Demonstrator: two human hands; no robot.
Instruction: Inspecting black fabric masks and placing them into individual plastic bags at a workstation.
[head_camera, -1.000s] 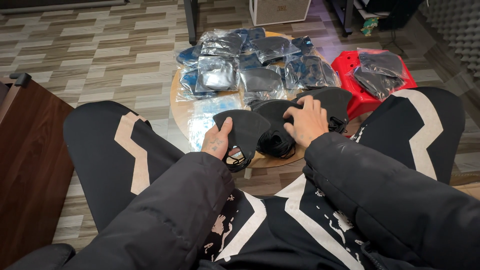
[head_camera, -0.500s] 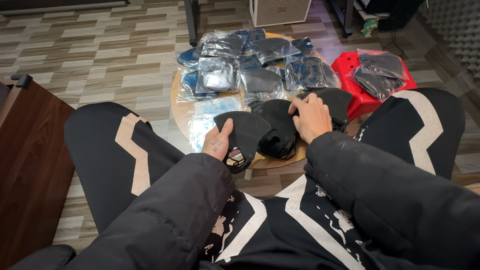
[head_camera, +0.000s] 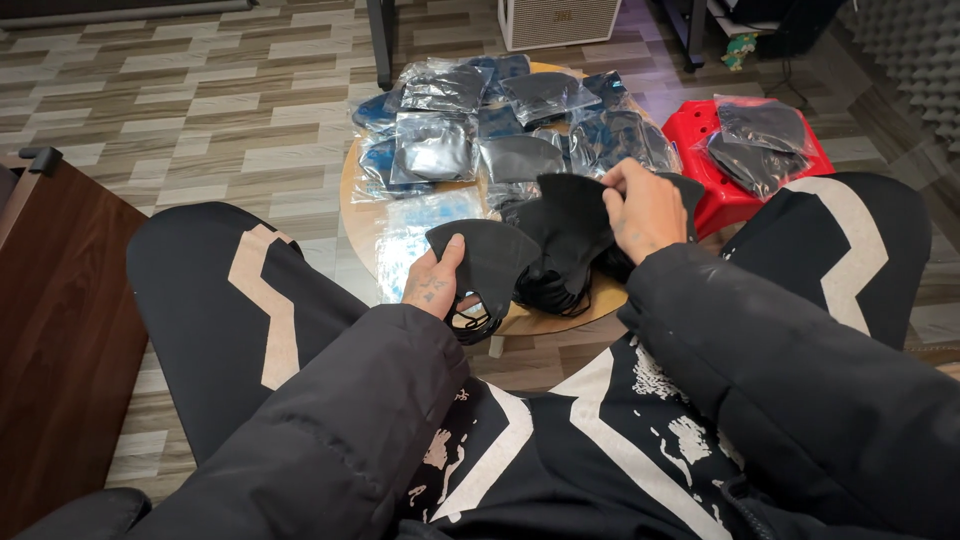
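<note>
A small round wooden table (head_camera: 352, 190) stands in front of my knees, covered with black face masks and clear plastic packets. My left hand (head_camera: 436, 281) holds a stack of black masks (head_camera: 488, 262) at the table's near edge, thumb on top. Just to the right, my right hand (head_camera: 642, 207) pinches one black mask (head_camera: 572, 215) and lifts it off a loose pile of black masks (head_camera: 555, 285). Several sealed clear packets with dark masks (head_camera: 440, 140) lie across the far half of the table.
A red plastic stool (head_camera: 712, 160) with more bagged masks (head_camera: 765, 135) stands at the right. A dark wooden cabinet (head_camera: 50, 330) is at my left. A white speaker box (head_camera: 560, 20) and metal legs stand on the striped floor beyond the table.
My right hand has risen from flat on the loose pile and pulled one black mask up and to the right. My left hand keeps its stack in place.
</note>
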